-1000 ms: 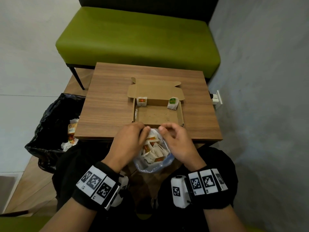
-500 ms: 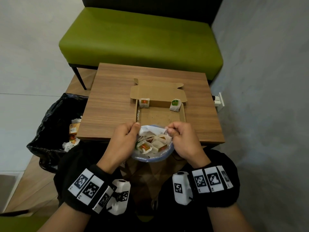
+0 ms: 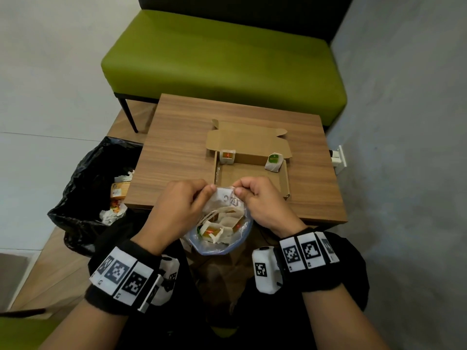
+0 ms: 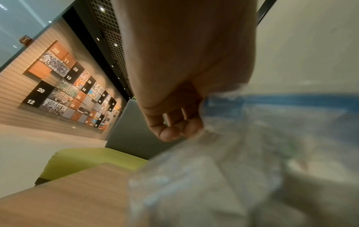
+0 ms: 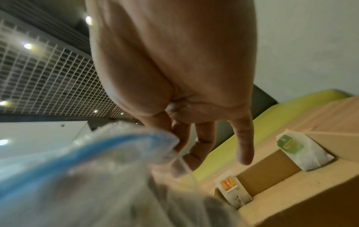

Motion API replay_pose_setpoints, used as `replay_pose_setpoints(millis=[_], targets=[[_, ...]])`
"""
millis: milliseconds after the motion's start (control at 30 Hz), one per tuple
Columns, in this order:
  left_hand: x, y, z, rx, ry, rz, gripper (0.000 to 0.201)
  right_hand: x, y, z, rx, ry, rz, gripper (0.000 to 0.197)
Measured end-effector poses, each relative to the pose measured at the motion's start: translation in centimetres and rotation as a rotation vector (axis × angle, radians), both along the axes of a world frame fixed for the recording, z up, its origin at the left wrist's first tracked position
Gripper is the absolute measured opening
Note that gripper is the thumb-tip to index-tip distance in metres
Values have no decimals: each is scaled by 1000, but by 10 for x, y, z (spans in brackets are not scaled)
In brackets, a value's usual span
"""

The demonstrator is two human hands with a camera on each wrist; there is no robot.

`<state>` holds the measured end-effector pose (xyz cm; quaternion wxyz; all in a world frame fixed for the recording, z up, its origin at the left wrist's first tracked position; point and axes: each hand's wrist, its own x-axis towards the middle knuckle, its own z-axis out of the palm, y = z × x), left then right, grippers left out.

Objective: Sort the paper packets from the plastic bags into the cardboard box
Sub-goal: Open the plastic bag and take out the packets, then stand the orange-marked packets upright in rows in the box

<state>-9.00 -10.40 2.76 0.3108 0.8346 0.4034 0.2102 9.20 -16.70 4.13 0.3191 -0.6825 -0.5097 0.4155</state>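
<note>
Holding the clear plastic bag point(image 3: 219, 245) at its top, we are pinching one side with our left hand point(image 3: 174, 210) and the other side with our right hand point(image 3: 265, 205). The bag is hanging at the near edge of the wooden table point(image 3: 182, 147), and small paper packets point(image 3: 214, 229) are sitting inside it. The open cardboard box point(image 3: 284, 183) is lying just past our hands. An orange packet point(image 3: 227, 156) and a green packet point(image 3: 273, 161) are leaning in its far corners.
</note>
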Motion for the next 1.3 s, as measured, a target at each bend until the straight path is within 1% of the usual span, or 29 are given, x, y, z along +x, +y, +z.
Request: replay_pose_setpoints(millis=[100,233,333,400,533,667,767,1000,1167,1300], targets=[[-4,3,1,24,-22,151,44,-9,12,-3,34,-22,-6,18],[-14,15,2,40,-51,325,49,-16,23,-4,171,-123,-140,27],[-23,30,-2,66,-37,414,48,-19,30,-5,248,-188,-208,24],[-27,41,-6,81,-36,451,45,-23,36,-7,260,-232,-199,23],[-30,68,-19,10,-53,451,44,-33,53,-11,296,-402,-65,27],[-31,94,-32,-35,-42,461,47,-39,80,-19,267,-596,70,37],[-29,109,-39,-52,-33,467,46,-42,101,-20,253,-693,133,42],[-24,123,-47,-84,-77,449,41,-47,132,-21,159,-855,250,25],[-22,127,-54,-71,-68,414,42,-51,140,-24,79,-971,288,24],[-20,126,-54,-78,-92,433,35,-52,142,-30,72,-1000,311,24]])
